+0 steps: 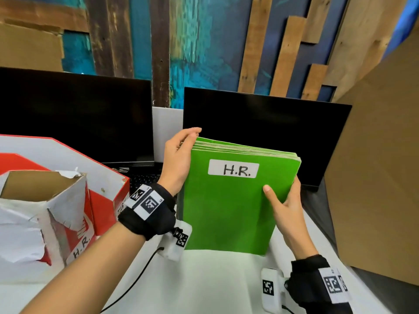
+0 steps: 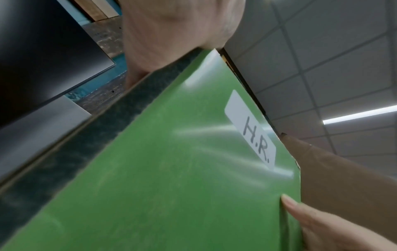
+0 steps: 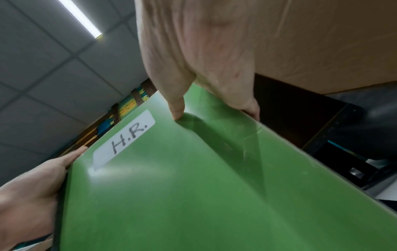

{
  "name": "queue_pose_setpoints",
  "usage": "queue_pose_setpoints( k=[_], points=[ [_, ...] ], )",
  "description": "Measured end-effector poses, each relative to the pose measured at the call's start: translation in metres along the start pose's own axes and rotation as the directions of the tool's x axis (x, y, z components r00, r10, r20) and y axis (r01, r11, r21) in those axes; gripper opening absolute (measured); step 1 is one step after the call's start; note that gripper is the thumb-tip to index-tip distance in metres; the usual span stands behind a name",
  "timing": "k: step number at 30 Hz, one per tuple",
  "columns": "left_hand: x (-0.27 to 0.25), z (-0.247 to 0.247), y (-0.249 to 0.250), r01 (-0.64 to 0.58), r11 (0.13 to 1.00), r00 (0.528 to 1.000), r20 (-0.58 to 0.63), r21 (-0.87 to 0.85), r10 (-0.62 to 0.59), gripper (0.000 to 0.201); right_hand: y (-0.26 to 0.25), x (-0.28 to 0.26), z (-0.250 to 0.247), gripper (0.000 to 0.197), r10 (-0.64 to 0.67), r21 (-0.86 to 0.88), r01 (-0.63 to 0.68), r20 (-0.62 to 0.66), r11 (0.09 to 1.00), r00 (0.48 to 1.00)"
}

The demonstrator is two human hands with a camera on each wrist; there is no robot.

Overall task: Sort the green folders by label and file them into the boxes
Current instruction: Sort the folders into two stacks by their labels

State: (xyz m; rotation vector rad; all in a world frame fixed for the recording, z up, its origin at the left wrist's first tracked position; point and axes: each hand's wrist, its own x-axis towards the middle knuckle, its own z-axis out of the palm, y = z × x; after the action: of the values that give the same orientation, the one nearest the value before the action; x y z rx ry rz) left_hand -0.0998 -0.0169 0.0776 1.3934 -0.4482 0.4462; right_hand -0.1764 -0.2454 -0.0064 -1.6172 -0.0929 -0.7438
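A stack of green folders (image 1: 229, 211) stands upright on the white table (image 1: 215, 286), tilted slightly back. The front folder carries a white label (image 1: 233, 168) reading "H.R.". My left hand (image 1: 181, 155) grips the stack's upper left corner, fingers curled over the top edge. My right hand (image 1: 285, 207) holds the right edge, thumb on the front cover and fingers behind. The left wrist view shows the front folder (image 2: 171, 169) and the right thumb (image 2: 300, 217). In the right wrist view, the thumb (image 3: 178, 108) presses the cover (image 3: 193, 186).
A torn white and red box (image 1: 45, 214) marked "H.R." stands open at the front left. A second red box (image 1: 106, 200) stands behind it. Two dark monitors (image 1: 74, 114) (image 1: 260, 132) line the back, with a keyboard (image 1: 145, 180) beneath. A large cardboard sheet (image 1: 374, 177) fills the right side.
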Motion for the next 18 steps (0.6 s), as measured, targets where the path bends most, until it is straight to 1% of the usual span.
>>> queue_pose_setpoints(
  k=[1, 5, 8, 11, 13, 15, 16, 18],
  points=[
    [0.003, 0.001, -0.002, 0.010, 1.000, 1.000, -0.013, 0.003, -0.010, 0.027, 0.001, 0.000, 0.001, 0.065, 0.013, 0.004, -0.013, 0.000, 1.000, 1.000],
    [0.016, 0.004, -0.004, 0.029, 0.999, 0.999, -0.043, 0.033, -0.028, 0.037, 0.011, 0.001, 0.002, 0.061, 0.053, 0.019, -0.053, -0.010, 0.998, 0.999],
    [0.024, 0.006, -0.014, 0.051, 0.998, 0.995, -0.085, 0.029, -0.048, 0.034, 0.020, 0.003, 0.002, 0.058, 0.080, 0.018, -0.079, -0.018, 0.997, 0.997],
    [0.025, 0.009, -0.024, 0.022, 0.998, 0.989, -0.145, 0.063, -0.012, 0.028, 0.028, 0.000, 0.004, 0.050, 0.137, 0.030, -0.137, -0.006, 0.990, 0.991],
    [0.024, 0.011, -0.027, 0.005, 0.998, 0.986, -0.169, 0.068, 0.007, 0.031, 0.033, -0.002, 0.005, 0.044, 0.164, 0.040, -0.164, -0.006, 0.986, 0.986],
    [0.025, 0.012, -0.028, -0.005, 0.999, 0.986, -0.163, 0.044, 0.012, 0.037, 0.037, -0.003, 0.006, 0.046, 0.184, 0.048, -0.184, -0.008, 0.982, 0.983],
    [0.027, 0.012, -0.028, 0.008, 0.999, 0.987, -0.160, 0.035, -0.003, 0.038, 0.039, -0.003, 0.006, 0.048, 0.194, 0.052, -0.193, -0.011, 0.980, 0.981],
    [0.032, 0.011, -0.027, 0.079, 0.997, 0.984, -0.159, -0.015, -0.080, 0.042, 0.042, -0.004, 0.006, 0.051, 0.207, 0.045, -0.206, -0.018, 0.978, 0.978]
  ],
)
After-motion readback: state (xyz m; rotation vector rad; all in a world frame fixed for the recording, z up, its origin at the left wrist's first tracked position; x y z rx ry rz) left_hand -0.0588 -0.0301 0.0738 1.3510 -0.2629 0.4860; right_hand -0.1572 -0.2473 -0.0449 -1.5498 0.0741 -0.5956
